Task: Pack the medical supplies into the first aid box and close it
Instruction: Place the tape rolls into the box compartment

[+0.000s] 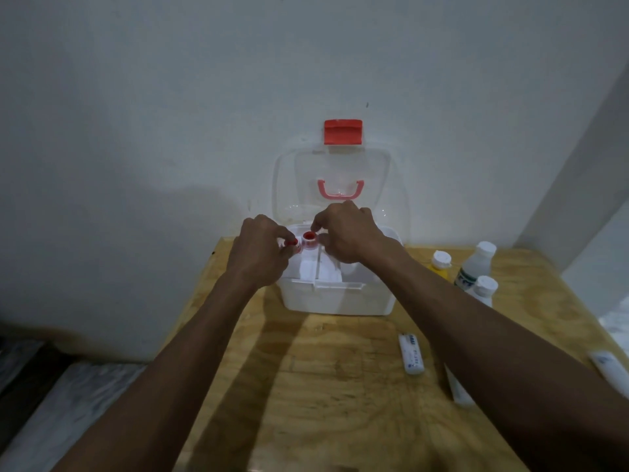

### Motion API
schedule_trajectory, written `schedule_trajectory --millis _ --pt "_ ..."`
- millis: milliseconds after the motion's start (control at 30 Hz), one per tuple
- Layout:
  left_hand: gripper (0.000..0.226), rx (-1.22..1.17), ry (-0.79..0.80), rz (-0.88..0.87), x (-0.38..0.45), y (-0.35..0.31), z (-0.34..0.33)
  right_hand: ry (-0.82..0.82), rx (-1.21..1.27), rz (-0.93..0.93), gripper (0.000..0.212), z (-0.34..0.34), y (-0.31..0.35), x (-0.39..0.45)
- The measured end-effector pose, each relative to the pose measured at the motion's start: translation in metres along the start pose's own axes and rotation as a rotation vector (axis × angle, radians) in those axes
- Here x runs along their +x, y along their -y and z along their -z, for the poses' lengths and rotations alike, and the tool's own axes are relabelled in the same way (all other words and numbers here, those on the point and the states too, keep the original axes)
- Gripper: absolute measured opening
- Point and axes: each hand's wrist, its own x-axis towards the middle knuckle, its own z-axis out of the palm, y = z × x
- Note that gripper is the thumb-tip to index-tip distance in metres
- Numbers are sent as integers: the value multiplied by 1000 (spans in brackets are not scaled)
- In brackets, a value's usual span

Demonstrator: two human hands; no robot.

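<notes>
The white first aid box (337,299) stands open on the wooden table, its clear lid (343,175) with red latch upright against the wall. Both hands are over the box's back left part. My left hand (262,248) pinches a small roll with a red core (292,245). My right hand (343,231) pinches a second red-cored roll (309,240) beside it. White pads lie in the box's tray (321,267). Right of the box stand a yellow bottle (440,264) and two white bottles (476,264) (484,290).
A white flat pack (412,353) lies on the table in front of the box. A white tube (457,386) sits partly under my right forearm, another white tube (611,367) at the right edge. The table (323,386) stands against the wall; floor lies left.
</notes>
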Motion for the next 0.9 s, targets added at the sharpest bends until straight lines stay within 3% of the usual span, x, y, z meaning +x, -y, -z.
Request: schedule_trajectory --millis 367,500,700,900 --pt "20 -237 -206 -80 -67 -81 33 -130 176 -112 23 75 -23 -116" --pt "26 -368 -84 -25 -101 -114 16 -148 244 -240 19 80 -41 -174" --pt "38 -336 161 5 -130 -138 -39 -100 187 -452 22 44 -67 -221" --pt "41 -305 256 40 -135 -156 -64 -36 128 -517 22 10 -68 -233"
